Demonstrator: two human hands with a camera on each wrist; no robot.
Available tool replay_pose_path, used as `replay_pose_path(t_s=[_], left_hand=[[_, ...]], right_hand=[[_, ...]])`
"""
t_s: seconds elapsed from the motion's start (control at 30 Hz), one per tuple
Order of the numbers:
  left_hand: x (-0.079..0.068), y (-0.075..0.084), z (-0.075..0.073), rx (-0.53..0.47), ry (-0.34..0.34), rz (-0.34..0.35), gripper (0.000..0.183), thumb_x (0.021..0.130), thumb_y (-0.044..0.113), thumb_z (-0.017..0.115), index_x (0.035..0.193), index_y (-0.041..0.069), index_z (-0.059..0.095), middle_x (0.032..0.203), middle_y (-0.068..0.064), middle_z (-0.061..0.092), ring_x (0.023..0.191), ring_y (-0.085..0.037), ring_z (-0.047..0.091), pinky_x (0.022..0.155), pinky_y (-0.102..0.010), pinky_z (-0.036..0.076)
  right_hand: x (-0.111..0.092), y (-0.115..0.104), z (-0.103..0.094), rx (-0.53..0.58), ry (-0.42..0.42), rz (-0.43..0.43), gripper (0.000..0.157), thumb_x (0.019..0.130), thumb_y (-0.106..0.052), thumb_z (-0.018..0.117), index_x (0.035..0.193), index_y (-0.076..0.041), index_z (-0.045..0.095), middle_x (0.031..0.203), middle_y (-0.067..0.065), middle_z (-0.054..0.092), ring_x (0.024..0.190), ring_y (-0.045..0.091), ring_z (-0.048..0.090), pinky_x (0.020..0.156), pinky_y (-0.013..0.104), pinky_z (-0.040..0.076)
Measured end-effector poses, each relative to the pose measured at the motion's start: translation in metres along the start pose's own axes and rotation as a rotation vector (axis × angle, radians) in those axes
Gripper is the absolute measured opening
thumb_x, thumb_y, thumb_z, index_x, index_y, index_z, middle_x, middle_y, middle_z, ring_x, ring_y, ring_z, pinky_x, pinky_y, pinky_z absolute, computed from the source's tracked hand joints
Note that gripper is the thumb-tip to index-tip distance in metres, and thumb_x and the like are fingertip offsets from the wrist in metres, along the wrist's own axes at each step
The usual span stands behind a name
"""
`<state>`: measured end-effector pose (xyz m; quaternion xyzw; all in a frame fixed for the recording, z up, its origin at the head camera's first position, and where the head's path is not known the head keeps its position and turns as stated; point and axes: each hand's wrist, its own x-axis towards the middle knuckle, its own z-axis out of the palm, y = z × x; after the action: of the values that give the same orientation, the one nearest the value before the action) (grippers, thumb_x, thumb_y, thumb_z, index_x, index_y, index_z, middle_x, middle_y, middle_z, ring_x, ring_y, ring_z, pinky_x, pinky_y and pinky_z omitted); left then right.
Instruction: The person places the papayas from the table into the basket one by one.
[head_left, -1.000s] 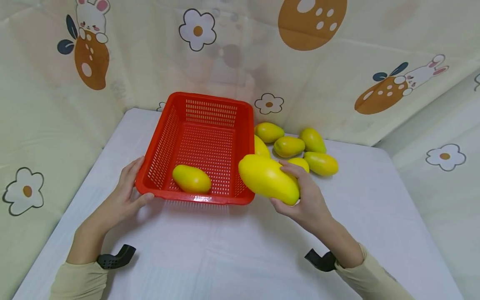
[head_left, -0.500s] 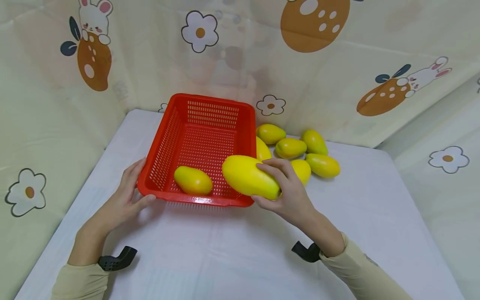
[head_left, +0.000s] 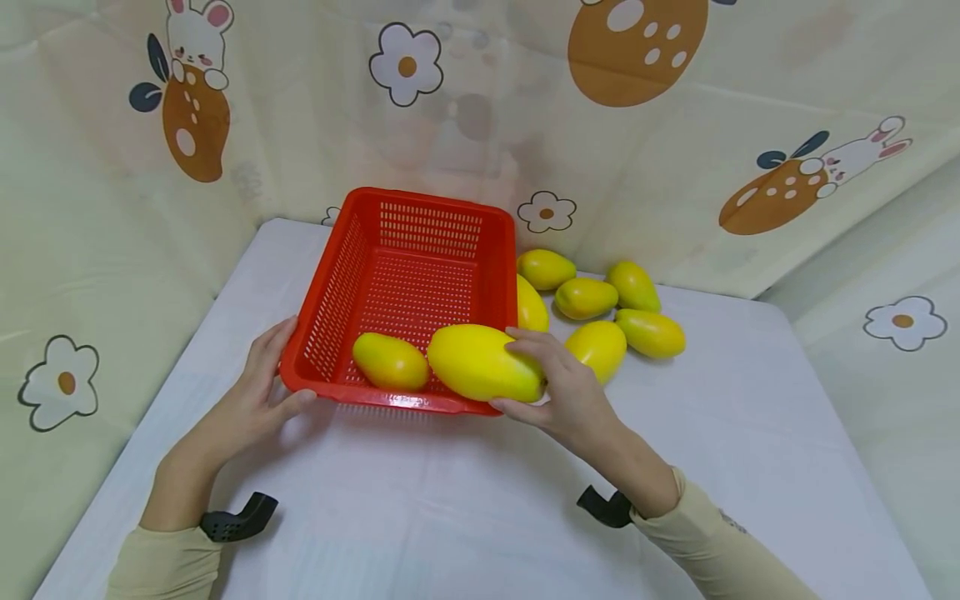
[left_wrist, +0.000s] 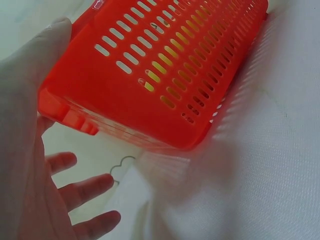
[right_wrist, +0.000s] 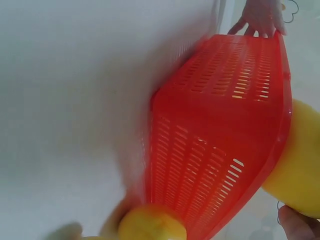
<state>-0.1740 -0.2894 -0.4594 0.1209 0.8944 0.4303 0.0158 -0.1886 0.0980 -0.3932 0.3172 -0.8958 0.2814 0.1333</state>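
My right hand (head_left: 570, 383) grips a large yellow mango (head_left: 480, 362) at its right end, thumb on the near side and fingers over the top. The mango is over the near right corner of a red plastic basket (head_left: 507, 258), above the rim in the right wrist view. Another mango (head_left: 390, 362) lies inside the basket by its front wall, to the left of the held one. At the near left corner my left hand (head_left: 251, 400) holds the rim, the thumb (left_wrist: 52, 40) on one side and the index finger partly hidden behind it. The other left fingers are spread.
Several loose mangoes (head_left: 587, 297) lie on the white table (head_left: 420, 500) to the right of the basket. One mango (head_left: 531, 305) is partly hidden by the basket's right wall. A printed curtain (head_left: 480, 108) hangs directly behind the table.
My right hand has carried its mango leftward from beside the basket to over its near right corner, uncovering a mango on the table. The left hand has stayed at the rim.
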Motion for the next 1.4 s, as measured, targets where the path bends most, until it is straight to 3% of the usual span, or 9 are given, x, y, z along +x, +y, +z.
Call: replay_pose_path(t_s=[0.27,0.83,1.13,1.4], left_hand=[[-0.001,0.000,0.001,0.007,0.001,0.002,0.099,0.082,0.030,0.071,0.152,0.037,0.001,0.156,-0.009,0.007,0.137,-0.035,0.025,0.087,-0.060,0.049],[-0.001,0.000,-0.001,0.002,-0.012,-0.002,0.098,0.083,0.032,0.070,0.152,0.037,0.000,0.157,-0.008,0.006,0.138,-0.036,0.025,0.088,-0.059,0.049],[-0.002,0.000,-0.001,0.008,-0.017,0.002,0.098,0.083,0.033,0.069,0.152,0.037,-0.001,0.157,-0.008,0.006,0.138,-0.036,0.025,0.090,-0.060,0.048],[0.000,0.000,-0.003,0.022,-0.016,0.005,0.098,0.083,0.034,0.069,0.152,0.037,-0.001,0.157,-0.009,0.006,0.138,-0.037,0.025,0.089,-0.060,0.048]], right_hand=[[-0.001,0.002,0.001,-0.053,0.007,-0.100,0.066,0.071,-0.028,0.084,0.127,-0.011,0.055,0.133,0.008,0.049,0.116,0.023,0.055,0.094,0.034,0.052],[-0.001,-0.002,0.008,-0.043,-0.095,-0.146,0.065,0.079,-0.018,0.075,0.139,-0.015,0.048,0.138,0.010,0.041,0.119,0.022,0.049,0.095,0.030,0.052],[0.003,-0.005,0.014,-0.106,-0.161,-0.110,0.069,0.083,-0.024,0.074,0.144,-0.017,0.042,0.140,0.010,0.040,0.116,0.023,0.052,0.090,0.032,0.054],[0.008,-0.006,0.019,-0.100,-0.158,-0.066,0.063,0.083,-0.027,0.073,0.138,-0.014,0.046,0.141,0.006,0.044,0.118,0.021,0.053,0.092,0.031,0.053]])
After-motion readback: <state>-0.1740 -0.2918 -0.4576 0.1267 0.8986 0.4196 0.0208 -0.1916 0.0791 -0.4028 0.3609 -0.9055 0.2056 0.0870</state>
